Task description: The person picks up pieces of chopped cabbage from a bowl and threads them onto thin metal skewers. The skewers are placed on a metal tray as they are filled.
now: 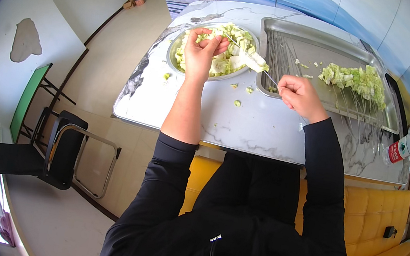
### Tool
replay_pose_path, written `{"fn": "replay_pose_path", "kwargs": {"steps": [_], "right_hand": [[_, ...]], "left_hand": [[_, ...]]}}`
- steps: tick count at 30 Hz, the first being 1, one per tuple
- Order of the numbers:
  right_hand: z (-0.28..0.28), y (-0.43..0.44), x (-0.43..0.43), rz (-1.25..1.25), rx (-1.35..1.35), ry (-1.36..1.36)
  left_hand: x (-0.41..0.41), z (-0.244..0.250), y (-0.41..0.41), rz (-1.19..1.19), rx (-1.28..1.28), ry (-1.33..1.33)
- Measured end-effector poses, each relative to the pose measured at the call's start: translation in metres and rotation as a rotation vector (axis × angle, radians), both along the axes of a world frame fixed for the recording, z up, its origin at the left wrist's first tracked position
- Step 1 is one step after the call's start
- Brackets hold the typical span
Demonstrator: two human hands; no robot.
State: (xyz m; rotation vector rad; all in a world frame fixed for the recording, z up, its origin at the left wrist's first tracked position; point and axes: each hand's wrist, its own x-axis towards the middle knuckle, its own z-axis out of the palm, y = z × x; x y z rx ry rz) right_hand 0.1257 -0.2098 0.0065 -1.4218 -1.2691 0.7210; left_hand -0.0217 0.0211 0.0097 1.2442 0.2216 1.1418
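Observation:
My right hand [300, 96] grips the lower end of a thin metal skewer [272, 78], which slants up to the left. Pieces of pale green cabbage [253, 61] are threaded along its middle. My left hand [205, 49] is at the skewer's upper tip, thumb and forefinger close together; whether they pinch a cabbage piece is unclear against the leaves behind. Below that hand is an oval metal bowl [171, 57] of torn cabbage leaves [231, 33]. A steel tray [313, 30] at the right holds bare skewers [281, 54] and a heap of loaded cabbage skewers [357, 81].
Cabbage scraps [237, 103] dot the marble-patterned table [252, 128]. A plastic bottle with a red cap [402, 148] is at its right end. Below the table edge runs a yellow padded bench [371, 206]. A black chair [64, 147] stands to the left.

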Motion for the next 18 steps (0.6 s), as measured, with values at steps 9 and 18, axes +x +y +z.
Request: {"fn": "replay_pose_path", "kwargs": {"steps": [9,18], "right_hand": [[-0.003,0.001,0.002,0.021,-0.003,0.017],[-0.005,0.0,0.007,0.054,-0.002,-0.013]], "left_hand": [[0.003,-0.003,0.003,-0.01,-0.092,-0.098],[0.0,-0.004,0.012,-0.088,-0.307,-0.194]]}}
